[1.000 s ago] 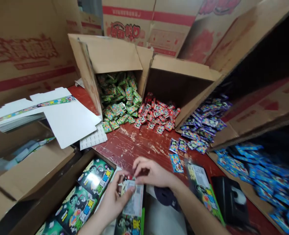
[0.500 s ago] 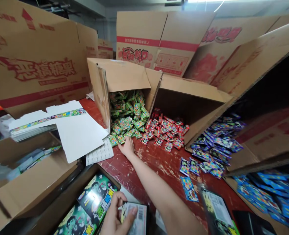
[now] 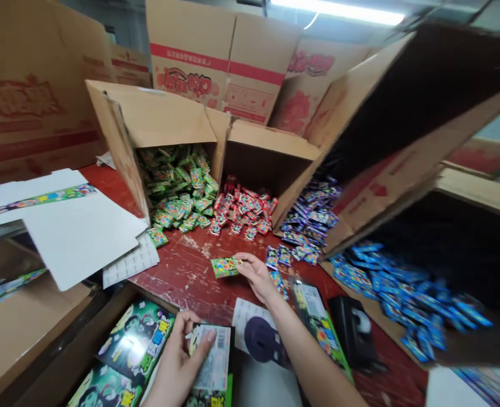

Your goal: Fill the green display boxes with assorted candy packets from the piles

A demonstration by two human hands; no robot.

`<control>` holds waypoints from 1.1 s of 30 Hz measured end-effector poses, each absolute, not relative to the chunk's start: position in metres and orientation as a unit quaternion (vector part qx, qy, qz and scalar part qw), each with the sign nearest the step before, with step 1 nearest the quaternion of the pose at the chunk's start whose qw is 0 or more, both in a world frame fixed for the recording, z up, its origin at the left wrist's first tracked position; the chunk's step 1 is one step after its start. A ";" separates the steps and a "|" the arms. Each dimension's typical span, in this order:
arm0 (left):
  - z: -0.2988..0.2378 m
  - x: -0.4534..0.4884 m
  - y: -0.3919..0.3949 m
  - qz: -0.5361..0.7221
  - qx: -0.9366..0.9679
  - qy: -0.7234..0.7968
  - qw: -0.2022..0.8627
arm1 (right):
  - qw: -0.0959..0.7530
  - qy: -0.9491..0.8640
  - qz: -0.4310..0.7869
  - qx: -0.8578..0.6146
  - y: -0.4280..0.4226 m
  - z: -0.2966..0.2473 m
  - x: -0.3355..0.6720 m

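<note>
My right hand (image 3: 256, 275) pinches a green candy packet (image 3: 225, 267) above the red table (image 3: 177, 257). Thumb and fingers of my left hand (image 3: 176, 356) are wrapped round a printed candy box (image 3: 211, 355) with a pale label and barcode. Beyond my hands, green packets (image 3: 182, 195) spill from one carton and red packets (image 3: 245, 209) from another beside it. Purple packets (image 3: 309, 217) lie farther right, a few of them loose near my right hand. Blue packets (image 3: 394, 282) fill the carton at far right.
At lower left a carton (image 3: 59, 362) holds printed boxes (image 3: 135, 339). White card sheets (image 3: 80, 226) lie at left. Right of my forearm are another printed box (image 3: 318, 322) and a black device (image 3: 354, 328). A dark round object (image 3: 261, 339) sits between my arms. Tall cartons (image 3: 190, 56) stand behind.
My right hand has come away from the green pile, back and to the right, with a green packet in it. The view has turned right; my left hand still grips its box.
</note>
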State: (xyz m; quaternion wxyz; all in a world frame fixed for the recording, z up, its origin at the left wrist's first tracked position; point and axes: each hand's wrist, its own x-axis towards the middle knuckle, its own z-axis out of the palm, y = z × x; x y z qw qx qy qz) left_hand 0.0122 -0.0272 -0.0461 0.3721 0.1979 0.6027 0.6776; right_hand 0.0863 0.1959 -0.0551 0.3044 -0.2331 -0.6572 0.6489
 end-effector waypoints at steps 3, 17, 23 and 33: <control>-0.047 0.013 -0.027 0.648 0.247 0.612 0.380 | 0.329 -0.645 0.654 -0.218 0.185 -0.036 0.111; -0.019 0.020 -0.033 0.608 0.338 0.610 0.378 | 0.366 -0.671 0.617 -0.188 0.154 0.050 0.107; -0.022 0.020 -0.036 0.606 0.327 0.622 0.373 | 0.235 -0.750 0.608 -0.109 0.140 0.040 0.110; -0.026 0.022 -0.031 0.616 0.323 0.601 0.393 | 0.219 -0.766 0.590 -0.131 0.138 0.026 0.119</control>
